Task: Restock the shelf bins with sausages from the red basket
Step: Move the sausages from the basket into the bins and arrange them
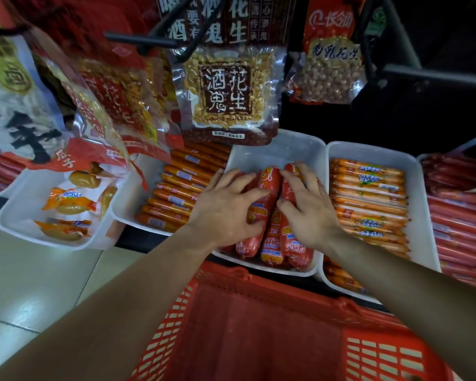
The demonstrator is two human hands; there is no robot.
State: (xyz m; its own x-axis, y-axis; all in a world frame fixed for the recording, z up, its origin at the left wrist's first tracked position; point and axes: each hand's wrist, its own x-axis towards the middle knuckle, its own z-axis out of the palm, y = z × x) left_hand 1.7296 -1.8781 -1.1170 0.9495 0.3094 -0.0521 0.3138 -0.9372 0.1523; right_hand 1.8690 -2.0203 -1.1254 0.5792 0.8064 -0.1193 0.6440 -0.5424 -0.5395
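Observation:
Several thick red sausages (271, 237) lie side by side in the middle white bin (280, 152) on the shelf. My left hand (223, 207) lies on top of the left ones with fingers spread and bent over them. My right hand (308, 207) lies over the right ones, fingers spread and bent the same way. The red basket (259, 325) stands directly below the bin, under my forearms; I see no sausages on the visible part of its floor.
A bin of thin orange sausages (176, 193) sits to the left and a bin of yellow-labelled orange sausages (368, 204) to the right. A far-left bin holds snack packs (66, 204). Peanut bags (228, 92) hang from hooks above. Red sausages (462, 215) fill the far right.

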